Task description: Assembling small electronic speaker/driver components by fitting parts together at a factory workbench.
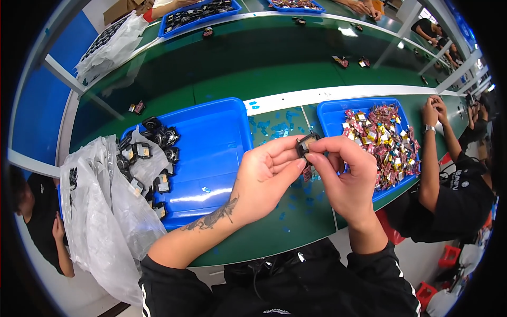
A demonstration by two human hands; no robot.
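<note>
Between my two hands, over the green bench, is a small black plastic housing (302, 148) with a tan face. My left hand (266, 177) grips it from the left with thumb and fingers. From the right, the thumb and forefinger of my right hand (346, 166) pinch its edge. Just below it hangs a small reddish circuit board (307, 174), partly hidden by my fingers. To the left, a blue tray (227, 153) holds several black housings (161, 184) and a translucent plastic bag (95, 179). A second blue tray (330, 108), at right, is heaped with small circuit boards (385, 142).
Blue film scraps (280, 127) lie between the trays. Beyond a white rail (296, 96) runs a green conveyor belt (253, 63) carrying a few small assemblies (341, 62). Other people work nearby; a co-worker's arm (430, 158) is close on the right. Metal posts (60, 74) frame the bench.
</note>
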